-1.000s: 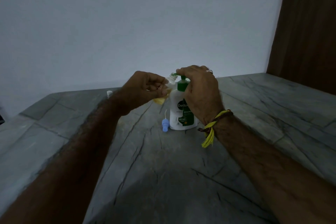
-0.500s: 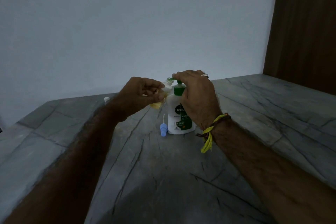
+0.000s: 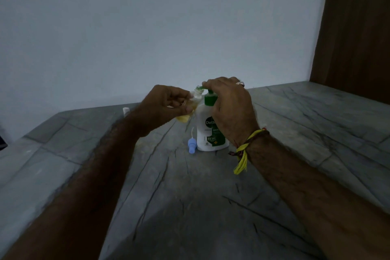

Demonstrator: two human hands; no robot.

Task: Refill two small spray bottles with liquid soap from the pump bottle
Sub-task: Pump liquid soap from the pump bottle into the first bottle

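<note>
A white pump bottle (image 3: pixel 207 131) with a green label and green pump stands on the grey stone table (image 3: pixel 190 196). My right hand (image 3: pixel 230 103) covers the pump head, its fingers curled over the top. My left hand (image 3: pixel 168 104) holds a small clear spray bottle (image 3: pixel 195 99) with yellow liquid in it, tilted, its open neck right under the green spout. A blue spray cap (image 3: pixel 192 145) with its thin tube lies on the table just left of the pump bottle.
A small white object (image 3: pixel 126 110) stands on the table behind my left forearm, mostly hidden. A white wall runs along the table's far edge. A dark brown door or panel (image 3: pixel 354 31) is at the right.
Both hands stay at the pump and the small bottle. The view has shifted slightly; the hands' hold looks the same.
</note>
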